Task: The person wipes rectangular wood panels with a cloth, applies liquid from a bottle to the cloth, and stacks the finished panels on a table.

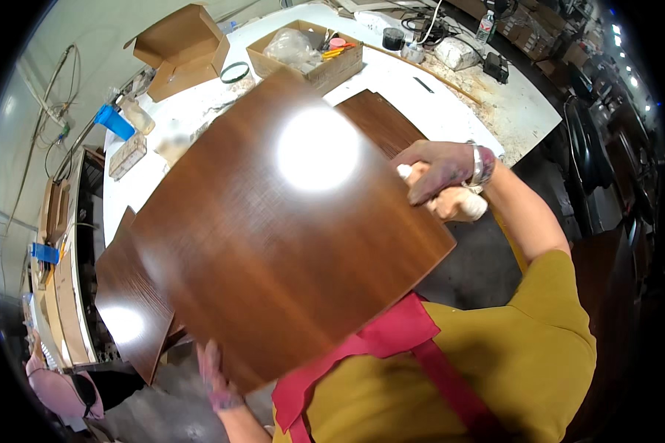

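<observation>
A large brown wood-grain board (273,214) with a glossy face is held tilted in front of me, above the table's near side. My right hand (447,173), in a purple-stained glove, closes on its right edge. Pale shapes with white wraps show beneath that glove; I cannot tell whether they are bare fingers or something held. At the lower left edge, my left hand (218,380) grips the same board, its fingers partly hidden by it. Behind it, a second brown panel (380,122) lies on the white table (440,111). Another dark brown board (133,303) sits at the left.
An open cardboard box (188,52) and a low carton (340,74) of bags and orange-handled tools stand at the back. A blue cup (114,122) is at the left. Cables, a bottle (485,26) and dust lie far right. Another person in a pink hat (63,391) is at lower left.
</observation>
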Demonstrator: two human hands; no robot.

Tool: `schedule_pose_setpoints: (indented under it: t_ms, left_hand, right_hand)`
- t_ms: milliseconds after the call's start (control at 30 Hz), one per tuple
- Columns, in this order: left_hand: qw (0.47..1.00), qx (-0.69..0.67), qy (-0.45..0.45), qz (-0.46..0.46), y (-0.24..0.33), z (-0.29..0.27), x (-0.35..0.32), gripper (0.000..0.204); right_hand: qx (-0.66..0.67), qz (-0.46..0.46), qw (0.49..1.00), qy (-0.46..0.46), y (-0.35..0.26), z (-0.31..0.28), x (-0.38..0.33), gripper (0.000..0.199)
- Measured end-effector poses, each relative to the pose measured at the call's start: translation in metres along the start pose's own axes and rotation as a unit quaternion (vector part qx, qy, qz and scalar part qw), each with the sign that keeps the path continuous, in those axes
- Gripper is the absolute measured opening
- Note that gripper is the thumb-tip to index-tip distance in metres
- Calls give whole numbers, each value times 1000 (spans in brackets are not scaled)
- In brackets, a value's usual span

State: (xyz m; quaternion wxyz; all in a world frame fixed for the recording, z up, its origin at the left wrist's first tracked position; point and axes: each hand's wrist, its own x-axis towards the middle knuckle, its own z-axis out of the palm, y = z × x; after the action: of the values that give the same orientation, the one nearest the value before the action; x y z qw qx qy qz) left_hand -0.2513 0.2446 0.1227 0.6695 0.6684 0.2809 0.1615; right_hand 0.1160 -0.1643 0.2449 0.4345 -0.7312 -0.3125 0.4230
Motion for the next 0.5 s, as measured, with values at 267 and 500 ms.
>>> schedule_pose_setpoints:
  t_ms: [267, 500]
  left_hand:
    - [960, -236, -112, -97, -3, 218, 78, 45]
    - [966, -199, -117, -115, -24, 265, 80, 51]
  right_hand:
    - [104, -108, 907, 394, 128, -124, -100, 30]
    - [-191, -73, 886, 417, 100, -100, -57, 34]
